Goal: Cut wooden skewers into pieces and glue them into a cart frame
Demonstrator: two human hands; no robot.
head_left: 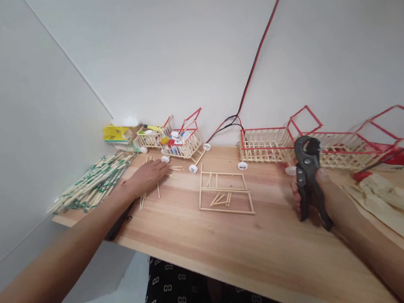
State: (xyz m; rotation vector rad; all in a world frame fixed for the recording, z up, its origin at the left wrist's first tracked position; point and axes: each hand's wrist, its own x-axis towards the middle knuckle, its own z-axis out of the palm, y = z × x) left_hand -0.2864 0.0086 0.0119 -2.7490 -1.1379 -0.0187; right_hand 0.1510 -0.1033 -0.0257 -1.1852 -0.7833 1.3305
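My left hand (149,175) lies low over the wooden tabletop, fingers stretched forward among loose cut sticks (158,189). Whether a fingertip presses on a stick is hidden. Raised at the right, my right hand (328,190) is closed around the handles of a dark pipe cutter (309,173), its jaw pointing up. Between the hands lies a flat rectangular frame of thin sticks (227,213) with crossbars. Several short stick pieces (220,200) rest inside it.
Small stick carts (183,146) with white wheels stand at the back left, filled with items. Red-rimmed stick carts (267,146) line the back right. Wrapped chopsticks (94,183) are heaped at left. Cream-coloured scraps (391,208) lie at right. A red-black cable (260,42) runs down the wall.
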